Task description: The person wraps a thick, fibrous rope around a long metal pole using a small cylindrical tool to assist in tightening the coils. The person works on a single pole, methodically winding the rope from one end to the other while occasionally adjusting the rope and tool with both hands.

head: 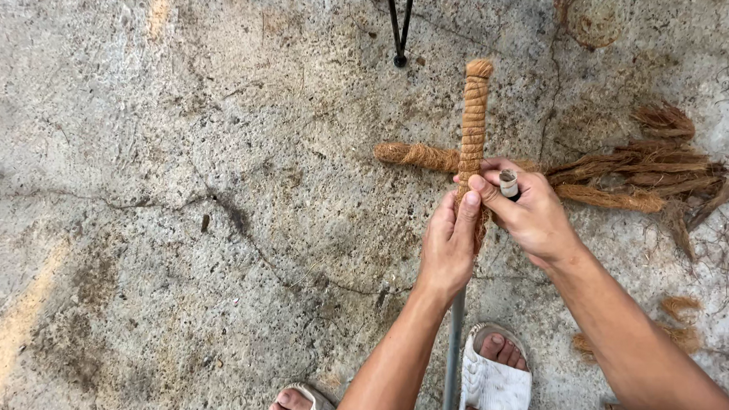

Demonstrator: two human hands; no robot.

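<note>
Left grip (pixel 448 242) clamped on coir-wrapped pole (pixel 473 118), thumb at wrap's lower end. Right grip (pixel 533 214) closed round small spool (pixel 508 182), touching pole. I see loose coir bundles (pixel 625 173) on floor right of pole, stand foot (pixel 400 60) beyond.

Both forearms come in bare, no sleeves, no watch or rings showing on the left hand (pixel 448 246) or right hand (pixel 533 218). Down below, white strapped sandals (pixel 494 386) with open toes, worn and a little grubby.
</note>
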